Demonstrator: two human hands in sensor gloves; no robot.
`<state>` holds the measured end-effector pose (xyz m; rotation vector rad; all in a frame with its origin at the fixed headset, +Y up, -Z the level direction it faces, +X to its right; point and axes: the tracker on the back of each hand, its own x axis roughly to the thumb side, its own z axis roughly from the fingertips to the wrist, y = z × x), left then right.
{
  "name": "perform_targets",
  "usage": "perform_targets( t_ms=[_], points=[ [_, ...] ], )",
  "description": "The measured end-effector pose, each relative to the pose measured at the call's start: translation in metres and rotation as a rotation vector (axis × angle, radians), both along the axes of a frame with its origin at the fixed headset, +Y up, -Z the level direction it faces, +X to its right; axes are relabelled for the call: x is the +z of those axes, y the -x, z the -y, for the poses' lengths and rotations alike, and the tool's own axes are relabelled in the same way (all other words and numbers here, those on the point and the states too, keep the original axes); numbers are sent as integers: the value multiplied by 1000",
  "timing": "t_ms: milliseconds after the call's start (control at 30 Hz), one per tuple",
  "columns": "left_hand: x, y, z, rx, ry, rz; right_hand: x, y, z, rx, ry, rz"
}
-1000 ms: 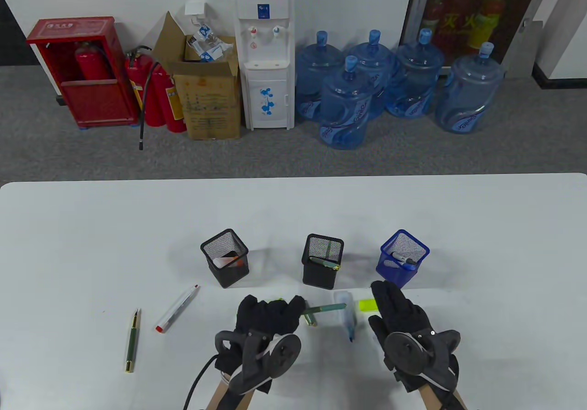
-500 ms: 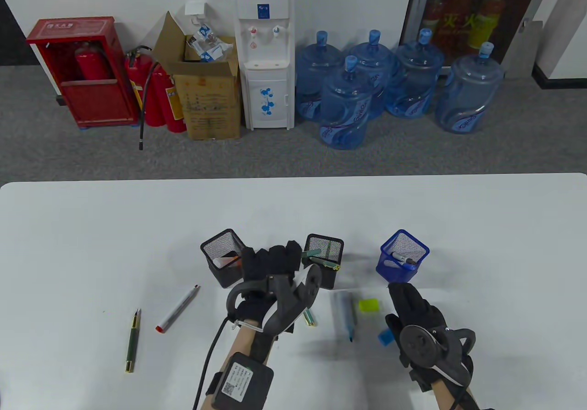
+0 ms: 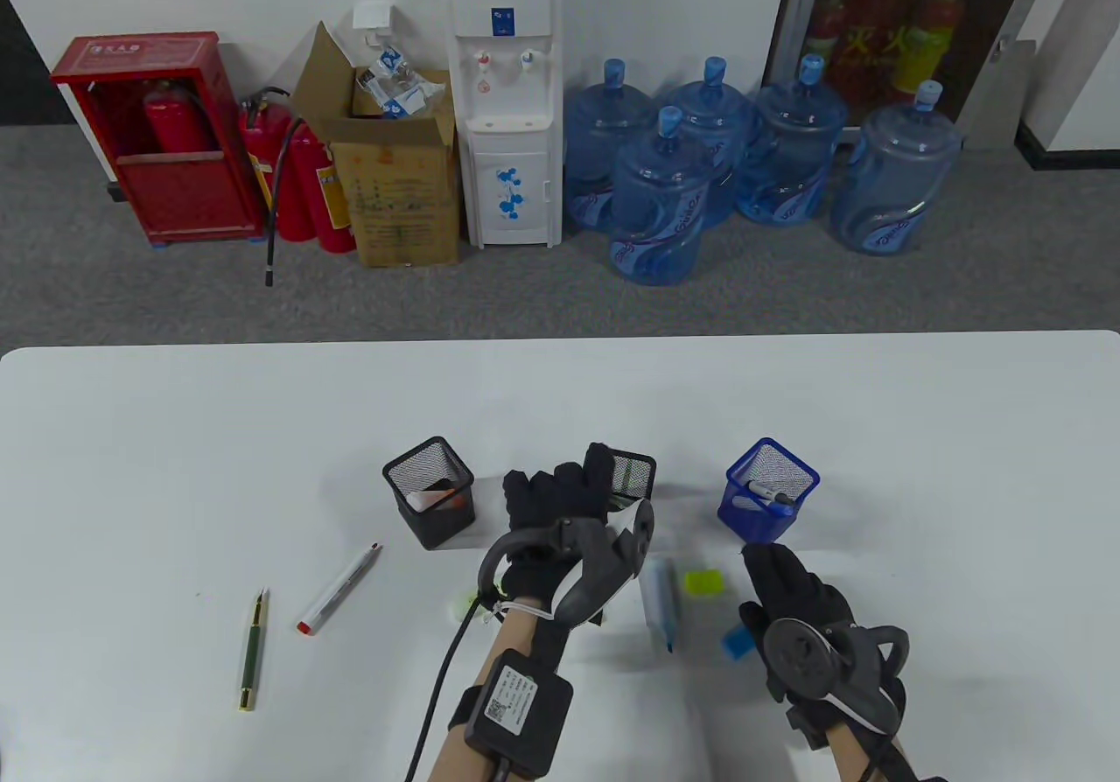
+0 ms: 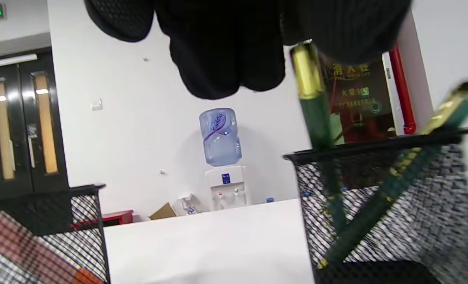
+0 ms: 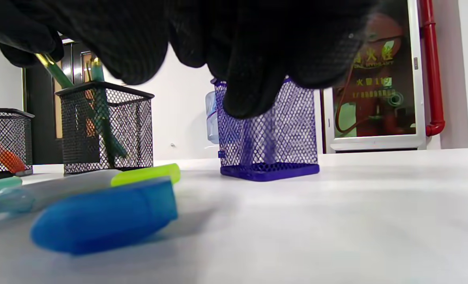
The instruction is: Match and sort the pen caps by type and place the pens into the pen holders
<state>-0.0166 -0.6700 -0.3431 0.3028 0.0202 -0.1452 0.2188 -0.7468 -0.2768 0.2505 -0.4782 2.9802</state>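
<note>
Left hand over middle holder, pinching green pen standing in it. Right hand relaxed, empty, on worktop beside blue cap.

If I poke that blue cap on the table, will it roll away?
Probably a little. The blue cap looks rounded and smooth and lies on its side on the flat table, so a poke may slide or roll it. It looks small and plastic, so likely light.
</note>
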Motion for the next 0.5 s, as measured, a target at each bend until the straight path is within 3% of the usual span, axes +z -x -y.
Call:
perform_targets(
  t_ms=[267, 500],
  points=[
    [20, 48, -6, 26, 5, 18, 0, -4, -2, -23, -5, 20],
    [25, 95, 38, -6, 200, -30, 1, -3, -3, 1, -4, 21]
  ],
)
